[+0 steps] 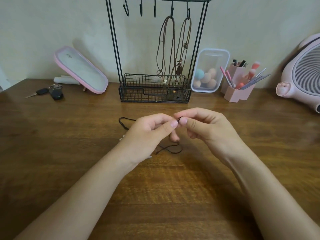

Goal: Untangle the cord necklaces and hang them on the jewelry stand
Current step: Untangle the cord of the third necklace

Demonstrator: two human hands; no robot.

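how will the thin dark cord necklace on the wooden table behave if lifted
The thin dark cord necklace would probably hang limp: it lies in loose curls on the wooden table. It looks light, since the left hand and right hand hold it by fingertip pinches alone. Its crossed loops might snag.

No words or numbers can be read here. The pink mirror has one small dark mark near its top end. It is too blurry to tell what it says.
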